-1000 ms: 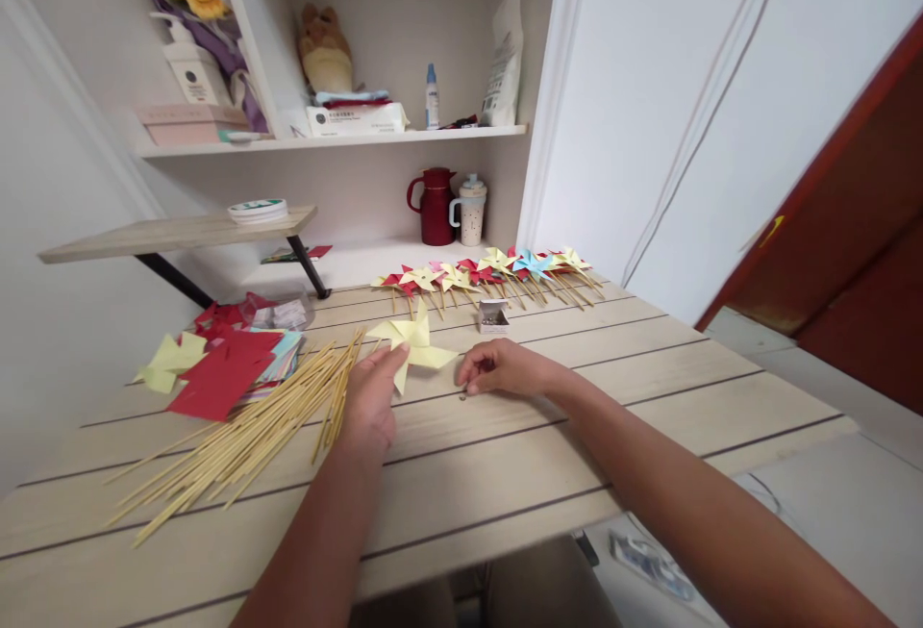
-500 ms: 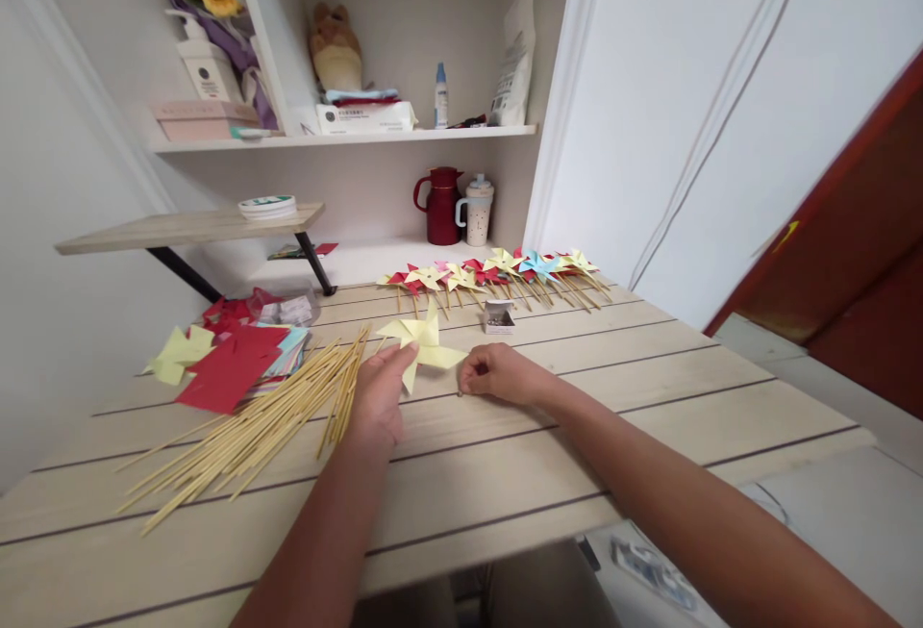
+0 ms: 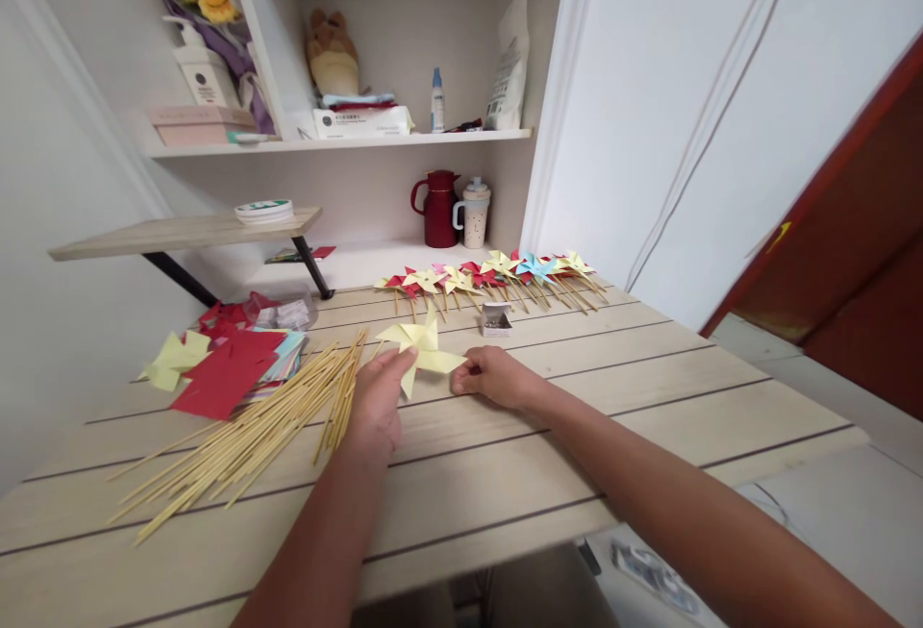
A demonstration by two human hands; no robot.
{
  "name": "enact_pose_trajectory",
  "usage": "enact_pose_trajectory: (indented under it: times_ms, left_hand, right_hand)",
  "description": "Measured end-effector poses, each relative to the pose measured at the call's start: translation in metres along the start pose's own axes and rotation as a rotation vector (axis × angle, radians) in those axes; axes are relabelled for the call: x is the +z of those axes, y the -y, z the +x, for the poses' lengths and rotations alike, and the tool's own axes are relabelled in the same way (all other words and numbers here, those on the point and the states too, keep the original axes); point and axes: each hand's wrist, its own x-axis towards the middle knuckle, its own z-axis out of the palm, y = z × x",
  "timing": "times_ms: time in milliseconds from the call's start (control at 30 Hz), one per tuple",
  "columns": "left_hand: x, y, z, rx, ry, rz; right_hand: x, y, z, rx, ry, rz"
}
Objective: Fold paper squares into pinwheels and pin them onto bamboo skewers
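Note:
My left hand (image 3: 380, 395) pinches a pale yellow paper pinwheel (image 3: 425, 351) between thumb and fingers, holding it just above the table. The pinwheel has no stick on it. To its right, my right hand (image 3: 491, 376) rests low at the tabletop with fingertips pressed together; whatever they hold is hidden. Behind that hand stands a small open box (image 3: 497, 319) with tiny shiny pieces inside. A heap of thin wooden sticks (image 3: 252, 436) lies to the left of my left hand.
Finished pinwheels on sticks (image 3: 497, 272) lie in a row at the back. Red paper sheets (image 3: 229, 376) and another yellow pinwheel (image 3: 175, 361) are at the left, beneath a small raised shelf (image 3: 187, 230). A red jug (image 3: 439, 210) and a cup (image 3: 475, 214) stand behind.
My right hand has shifted slightly left along the table, and the tiny dark object that showed below its fingertips is out of sight. My left hand keeps the pinwheel nearly still.

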Motion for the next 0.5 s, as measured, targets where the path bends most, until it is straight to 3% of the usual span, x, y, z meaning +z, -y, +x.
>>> enact_pose_trajectory:
  times_ms: [267, 500]
  left_hand:
    - [0.0003, 0.0007, -0.0002, 0.012, 0.002, 0.006]
    - [0.0007, -0.0008, -0.0005, 0.004, -0.015, -0.014]
  right_hand:
    - [-0.0091, -0.0052, 0.0023, -0.031, 0.069, -0.021]
    - [-0.0087, -0.0052, 0.0029, -0.04, 0.043, -0.002]
